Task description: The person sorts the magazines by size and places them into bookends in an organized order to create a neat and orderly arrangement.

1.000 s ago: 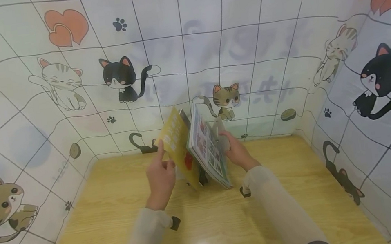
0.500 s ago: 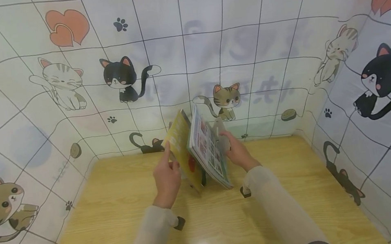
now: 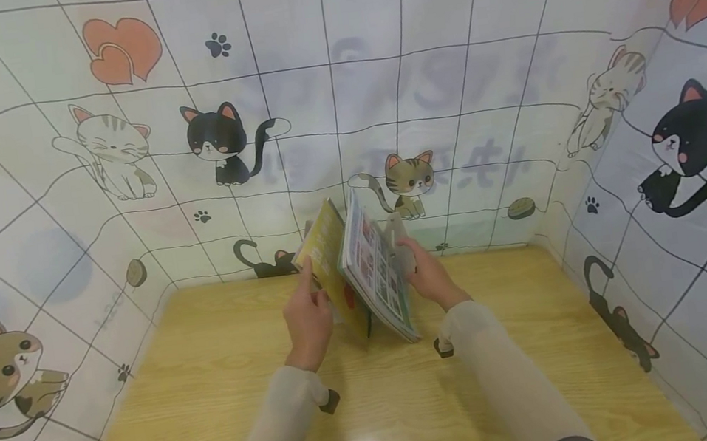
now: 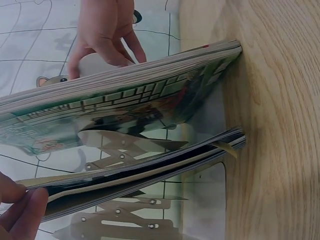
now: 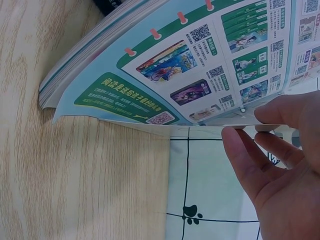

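My left hand [image 3: 309,327] pinches the near edge of a thin yellow-covered magazine [image 3: 324,250], which stands tilted on the table. To its right leans a thicker magazine [image 3: 375,270] with green and white pages of pictures. In the left wrist view a gap separates the two. Around them stands an expandable bookend; its white crisscross slats [image 4: 117,212] show behind the magazines. At the right, my right hand [image 3: 429,274] grips the bookend's pale end plate [image 3: 399,233] between thumb and fingers. The bookend's base is partly hidden by the magazines.
The wooden table [image 3: 232,415] meets a white cloth backdrop [image 3: 325,105] printed with cats and grid lines. It rises at the back and on both sides, close behind the bookend.
My left hand has moved to the right with the yellow magazine, bringing it closer to the thicker one. My right hand has stayed in place on the end plate.
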`<state>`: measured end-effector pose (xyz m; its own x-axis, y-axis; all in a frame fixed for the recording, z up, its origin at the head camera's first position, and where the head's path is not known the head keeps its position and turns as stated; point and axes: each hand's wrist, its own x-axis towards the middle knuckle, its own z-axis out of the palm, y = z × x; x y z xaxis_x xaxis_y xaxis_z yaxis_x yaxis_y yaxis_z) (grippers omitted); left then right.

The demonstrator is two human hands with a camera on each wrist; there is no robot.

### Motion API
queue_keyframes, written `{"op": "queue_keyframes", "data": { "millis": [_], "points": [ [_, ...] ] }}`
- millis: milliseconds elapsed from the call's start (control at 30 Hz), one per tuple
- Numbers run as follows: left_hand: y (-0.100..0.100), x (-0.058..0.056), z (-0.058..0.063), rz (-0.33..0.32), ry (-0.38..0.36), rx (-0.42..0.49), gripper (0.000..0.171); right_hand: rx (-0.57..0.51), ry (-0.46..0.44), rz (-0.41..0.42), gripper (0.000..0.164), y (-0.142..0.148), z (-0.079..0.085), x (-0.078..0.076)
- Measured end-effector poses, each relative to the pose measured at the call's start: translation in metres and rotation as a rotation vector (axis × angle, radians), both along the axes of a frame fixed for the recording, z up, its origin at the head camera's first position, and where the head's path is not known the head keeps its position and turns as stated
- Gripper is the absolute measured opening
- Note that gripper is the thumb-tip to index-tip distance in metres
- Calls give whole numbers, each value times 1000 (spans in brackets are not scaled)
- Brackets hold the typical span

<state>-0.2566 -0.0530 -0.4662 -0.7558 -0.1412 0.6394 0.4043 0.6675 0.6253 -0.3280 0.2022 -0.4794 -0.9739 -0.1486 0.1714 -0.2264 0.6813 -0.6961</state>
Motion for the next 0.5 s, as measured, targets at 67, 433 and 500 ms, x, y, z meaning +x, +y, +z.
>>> {"op": "queue_keyframes", "data": {
  "millis": [67,433,500],
  "points": [
    [2,-2,-2,1,4,1,70,4,1,-1,71,0,-1,0],
    [7,-12,-12,37,80,-24,69,-1,-7,8,70,-2,1,1],
    [8,-13,-13,53,77,-42,70,5,-7,4,70,-2,1,1]
  ]
}}
